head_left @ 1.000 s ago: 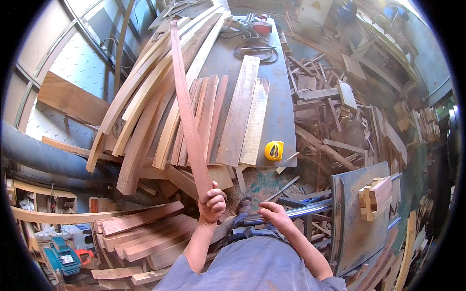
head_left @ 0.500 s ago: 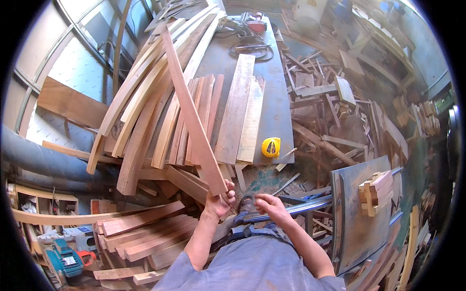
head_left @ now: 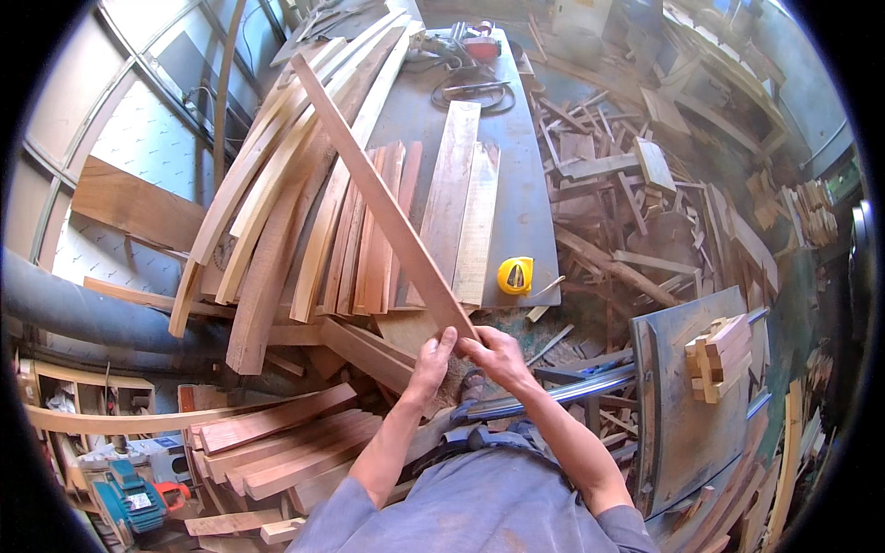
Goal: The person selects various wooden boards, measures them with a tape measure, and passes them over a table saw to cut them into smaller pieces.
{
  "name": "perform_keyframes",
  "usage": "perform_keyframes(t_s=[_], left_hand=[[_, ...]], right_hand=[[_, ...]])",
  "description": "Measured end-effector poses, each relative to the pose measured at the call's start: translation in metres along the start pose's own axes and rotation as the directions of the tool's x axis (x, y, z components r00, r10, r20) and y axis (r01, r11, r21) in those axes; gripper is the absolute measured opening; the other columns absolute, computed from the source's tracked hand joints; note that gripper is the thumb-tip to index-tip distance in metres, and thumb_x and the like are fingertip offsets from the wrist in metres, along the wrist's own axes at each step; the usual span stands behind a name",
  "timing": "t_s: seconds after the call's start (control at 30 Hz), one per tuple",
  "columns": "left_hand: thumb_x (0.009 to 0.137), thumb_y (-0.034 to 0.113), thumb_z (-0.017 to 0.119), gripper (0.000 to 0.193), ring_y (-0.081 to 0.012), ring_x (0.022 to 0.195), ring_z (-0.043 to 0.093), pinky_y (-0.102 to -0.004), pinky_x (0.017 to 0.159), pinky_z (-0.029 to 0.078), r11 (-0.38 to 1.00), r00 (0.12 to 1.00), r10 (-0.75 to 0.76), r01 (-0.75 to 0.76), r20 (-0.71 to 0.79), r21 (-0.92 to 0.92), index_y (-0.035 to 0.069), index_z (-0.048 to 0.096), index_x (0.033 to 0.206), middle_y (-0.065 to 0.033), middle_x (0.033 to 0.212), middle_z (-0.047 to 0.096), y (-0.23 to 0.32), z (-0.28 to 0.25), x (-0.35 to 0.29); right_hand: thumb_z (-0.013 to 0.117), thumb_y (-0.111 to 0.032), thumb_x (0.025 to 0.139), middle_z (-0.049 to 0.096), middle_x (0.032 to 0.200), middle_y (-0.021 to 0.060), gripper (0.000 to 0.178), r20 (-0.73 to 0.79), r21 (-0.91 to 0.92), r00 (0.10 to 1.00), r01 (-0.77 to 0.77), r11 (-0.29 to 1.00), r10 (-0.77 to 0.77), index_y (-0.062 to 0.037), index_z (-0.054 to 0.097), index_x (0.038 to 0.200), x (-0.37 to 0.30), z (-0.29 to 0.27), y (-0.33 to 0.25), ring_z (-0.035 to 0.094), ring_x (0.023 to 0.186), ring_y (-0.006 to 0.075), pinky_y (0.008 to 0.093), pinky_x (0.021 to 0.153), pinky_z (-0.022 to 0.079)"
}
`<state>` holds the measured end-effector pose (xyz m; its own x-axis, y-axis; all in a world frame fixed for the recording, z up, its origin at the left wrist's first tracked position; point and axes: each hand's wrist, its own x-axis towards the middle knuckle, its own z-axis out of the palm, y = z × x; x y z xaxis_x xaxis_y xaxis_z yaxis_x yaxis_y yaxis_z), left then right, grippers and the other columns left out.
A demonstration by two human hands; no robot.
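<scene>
A long reddish-brown wooden board (head_left: 387,207) slants away from me over the bench, its near end held in front of my body. My left hand (head_left: 430,361) grips that end from the left, thumb up along it. On the other side my right hand (head_left: 496,355) is closed around the same end, close beside the left. Beneath the board's middle lie several short reddish boards (head_left: 376,249). Just right of it, two wider planks (head_left: 450,194) rest on the grey bench top (head_left: 525,184).
A yellow tape measure (head_left: 515,276) sits at the bench's near right corner. Long curved timbers (head_left: 263,249) overhang the bench on the left. Stacked boards (head_left: 304,452) lie low at left, near a teal motor (head_left: 129,498). Scrap wood (head_left: 636,230) is heaped at right, behind a tilted metal plate (head_left: 668,433).
My right hand has come in and closed on the board's near end. That end has swung right and away from me, while the far end has shifted slightly left.
</scene>
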<state>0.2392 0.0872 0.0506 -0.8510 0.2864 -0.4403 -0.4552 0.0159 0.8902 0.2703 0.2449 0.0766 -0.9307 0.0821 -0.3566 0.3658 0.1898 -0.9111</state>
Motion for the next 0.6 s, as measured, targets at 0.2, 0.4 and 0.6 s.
perform_keyframes(t_s=[0.2,0.4,0.6], left_hand=[[0.1,0.042,0.06,0.034,-0.0089,0.072,0.055,-0.0246,0.072,0.047,0.932,0.984,0.076,-0.127,-0.16,-0.338,0.008,0.06,0.103,-0.0012,0.087,0.063,0.039,-0.027,0.085],[0.092,0.045,0.07,0.036,-0.0181,0.076,0.065,-0.0323,0.069,0.057,0.704,0.973,0.076,-0.206,-0.216,-0.679,0.01,0.061,0.098,-0.0025,0.085,0.064,0.105,-0.039,0.142],[0.084,0.057,0.073,0.059,-0.0244,0.081,0.065,-0.0346,0.071,0.059,0.796,0.984,-0.056,-0.057,-0.168,-0.603,0.005,0.056,0.107,-0.0099,0.089,0.064,0.09,-0.014,0.14]], right_hand=[[0.08,-0.014,0.068,0.068,0.086,0.0153,0.034,-0.267,-0.603,0.829,0.254,0.757,-0.491,-0.0018,0.067,0.098,-0.115,-0.068,-0.001,0.066,0.081,0.0338,0.0406,0.071,0.054],[0.077,-0.005,0.06,0.068,0.087,0.015,0.038,-0.334,-0.7,0.803,0.14,0.701,-0.494,-0.001,0.065,0.096,-0.219,-0.09,0.045,0.065,0.077,0.0346,0.0423,0.068,0.053],[0.074,-0.003,0.06,0.069,0.095,0.0169,0.038,-0.554,-0.632,0.746,-0.089,0.77,-0.369,-0.0011,0.066,0.098,-0.259,-0.075,0.097,0.066,0.09,0.0363,0.0436,0.08,0.055]])
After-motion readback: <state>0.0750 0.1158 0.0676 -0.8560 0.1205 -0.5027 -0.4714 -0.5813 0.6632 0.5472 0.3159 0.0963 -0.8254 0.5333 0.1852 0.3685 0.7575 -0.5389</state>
